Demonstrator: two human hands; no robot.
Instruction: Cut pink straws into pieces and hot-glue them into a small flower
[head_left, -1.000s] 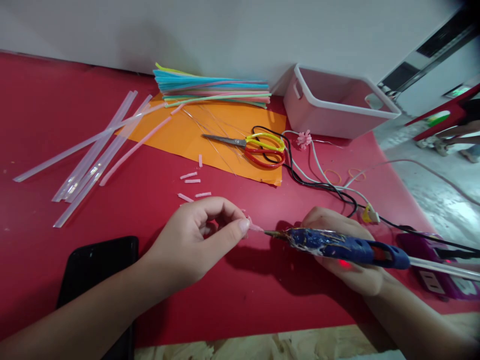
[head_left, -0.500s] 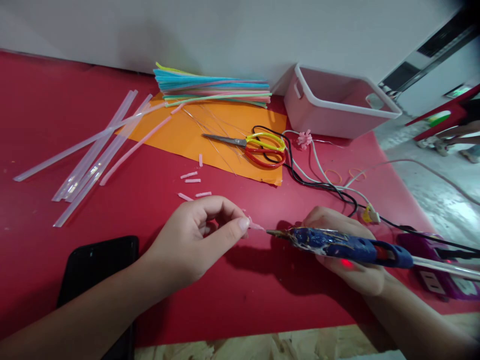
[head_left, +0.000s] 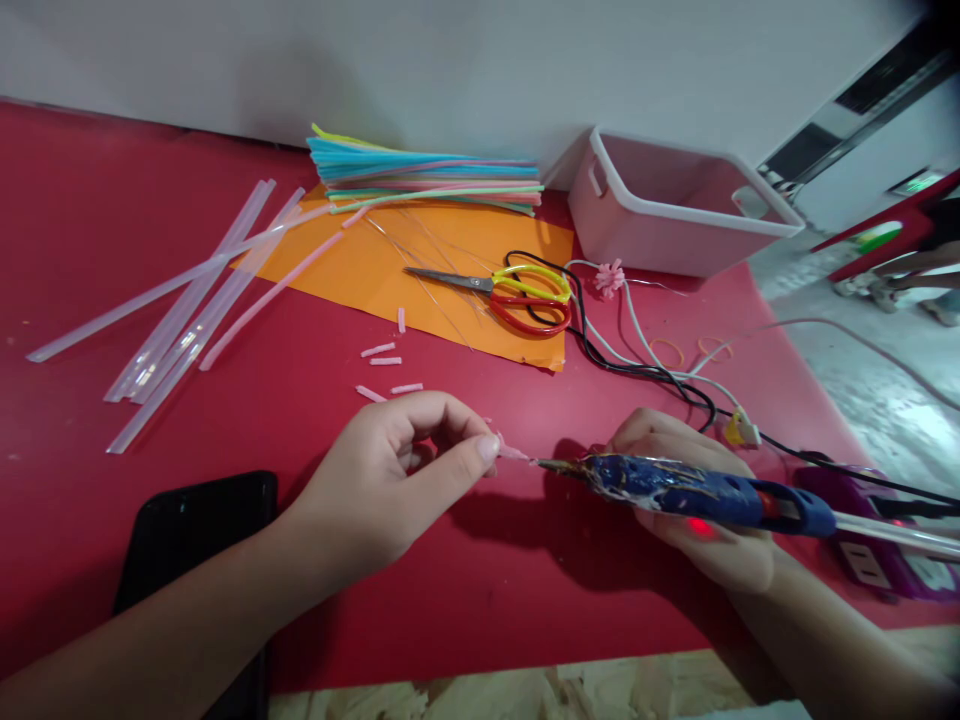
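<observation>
Between thumb and forefinger, my left hand (head_left: 420,475) pinches a small pink pipe cleaner piece (head_left: 513,453) that points to the right. My right hand (head_left: 697,500) is wrapped round a blue hot glue gun (head_left: 667,485), partly hidden behind it. The gun's metal nozzle (head_left: 559,466) is at the tip of the pink piece, touching or almost touching it. A clear glue stick (head_left: 892,535) runs out of the gun's back. Several short pink pipe cleaner pieces (head_left: 385,361) lie just beyond my left hand.
Scissors (head_left: 487,285) rest on orange paper (head_left: 330,270), below a bundle of coloured pipe cleaners (head_left: 427,175). Loose glue sticks (head_left: 202,280) and a phone (head_left: 195,520) are left. A pink bin (head_left: 652,225), cables (head_left: 637,368), a pink pompom-like piece (head_left: 609,279) and a purple power strip (head_left: 870,570) are right.
The glue gun has shifted slightly right, drawing its nozzle back a little from the pink piece, with a small blob now showing at the tip. My left hand stays still.
</observation>
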